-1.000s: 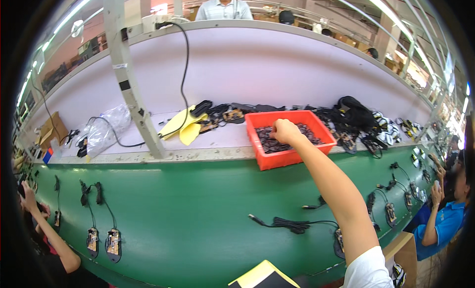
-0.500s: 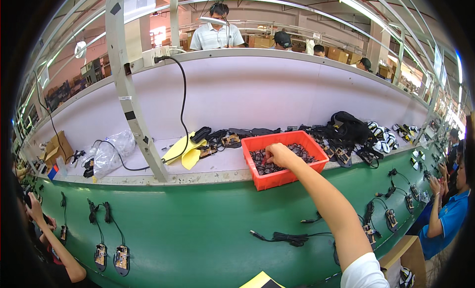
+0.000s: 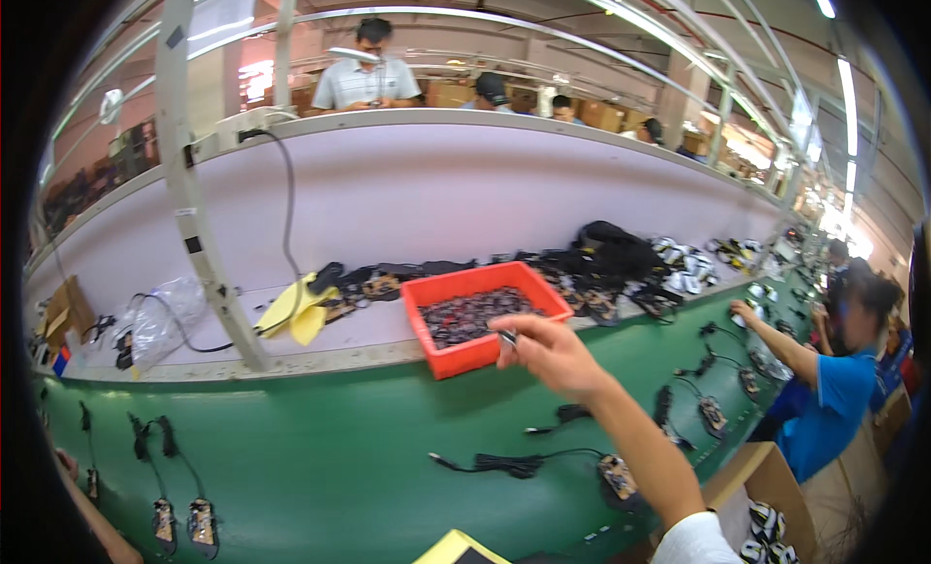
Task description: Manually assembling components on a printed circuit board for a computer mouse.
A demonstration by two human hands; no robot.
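Observation:
My right hand is raised just in front of the red plastic bin, its thumb and fingers pinched on a small dark part with a pale glint. The part's exact kind is too small to make out. Many similar small dark pieces lie in the bin. Below my forearm, on the green belt, rests a computer mouse base with a bare circuit board, joined to a bundled black cable. My left hand is out of the picture.
More mouse bases with cables lie along the green belt. Yellow sheets, black cables and white-and-black shells crowd the shelf. A cardboard box stands at lower right. A co-worker in blue reaches over the belt; another's forearm shows lower left.
My right hand has come up out of the red bin with a small dark part between its fingers. The view has shifted to the right. The co-worker in blue now reaches over the belt.

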